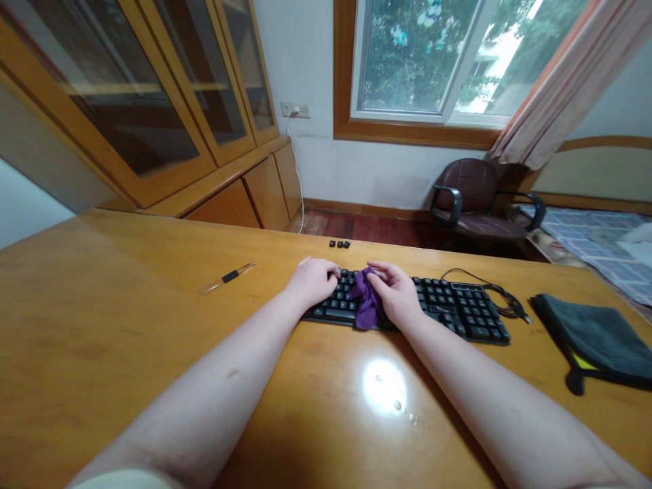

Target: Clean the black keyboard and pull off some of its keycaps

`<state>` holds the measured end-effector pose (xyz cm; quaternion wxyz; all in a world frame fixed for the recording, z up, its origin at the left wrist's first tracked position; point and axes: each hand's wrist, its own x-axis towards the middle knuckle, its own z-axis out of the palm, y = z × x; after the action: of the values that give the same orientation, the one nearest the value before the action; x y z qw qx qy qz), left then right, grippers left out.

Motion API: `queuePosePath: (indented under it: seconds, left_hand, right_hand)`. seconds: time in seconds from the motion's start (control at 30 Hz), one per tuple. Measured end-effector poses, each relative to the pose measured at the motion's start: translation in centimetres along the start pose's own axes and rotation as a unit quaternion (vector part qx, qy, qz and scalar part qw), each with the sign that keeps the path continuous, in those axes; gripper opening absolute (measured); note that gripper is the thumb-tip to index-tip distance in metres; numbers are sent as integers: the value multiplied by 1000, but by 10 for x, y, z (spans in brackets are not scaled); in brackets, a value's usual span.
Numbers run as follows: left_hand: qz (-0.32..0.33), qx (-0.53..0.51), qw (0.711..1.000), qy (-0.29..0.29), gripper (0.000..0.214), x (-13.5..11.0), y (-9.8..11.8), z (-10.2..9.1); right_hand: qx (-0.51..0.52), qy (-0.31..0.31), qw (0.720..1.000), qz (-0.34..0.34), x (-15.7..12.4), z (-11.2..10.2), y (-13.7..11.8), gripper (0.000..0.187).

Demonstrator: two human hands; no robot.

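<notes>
A black computer keyboard [479, 312] lies across the wooden desk in front of me. My left hand [313, 280] grips its left end from above, thumb curled in over the keys. In my right hand [400, 293] is a crumpled purple cloth [365, 299], pinched between thumb and fingers and resting on the keys left of the keyboard's middle. Part of the keys is hidden under the hands and cloth. Beyond the keyboard, three loose black keycaps [339, 244] sit near the desk's far edge.
Left of the keyboard lies a wire keycap puller [230, 276] with a black grip. The keyboard's coiled cable [504, 299] rests behind its right end. A dark grey folded cloth or pouch [595, 333] is at the right. Past the desk stands a maroon armchair [471, 197].
</notes>
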<state>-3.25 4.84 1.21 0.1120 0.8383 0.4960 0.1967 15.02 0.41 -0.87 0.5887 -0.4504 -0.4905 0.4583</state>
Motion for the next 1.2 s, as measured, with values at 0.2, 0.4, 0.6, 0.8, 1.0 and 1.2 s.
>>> queuePosePath:
  seconds: [0.2,0.4,0.6,0.8,1.0,1.2]
  left_hand:
    - [-19,17,1000,1,17,0,2,0]
    - [-14,40,999,12,17,2,-1,4]
    - [-14,51,998,22,14,2,-1,6]
    - [-39,28,998,28,14,2,0,4]
    - [-33,-11,999,39,28,5,-7,8]
    - [-59,-29,998,8,30,8,-13,8]
  right_hand:
    - [-1,1,1000,1,0,1,-2,36]
    - [-13,-4,1000,-7,0,0,-2,35]
    - [-22,-6,1000,-13,0,-1,0,35]
    - [-21,-4,1000,-9,0,-1,1,36]
    - [-11,-14,1000,-16,0,-3,6,33]
    - [-20,-8,1000,-12,0,-3,4,35]
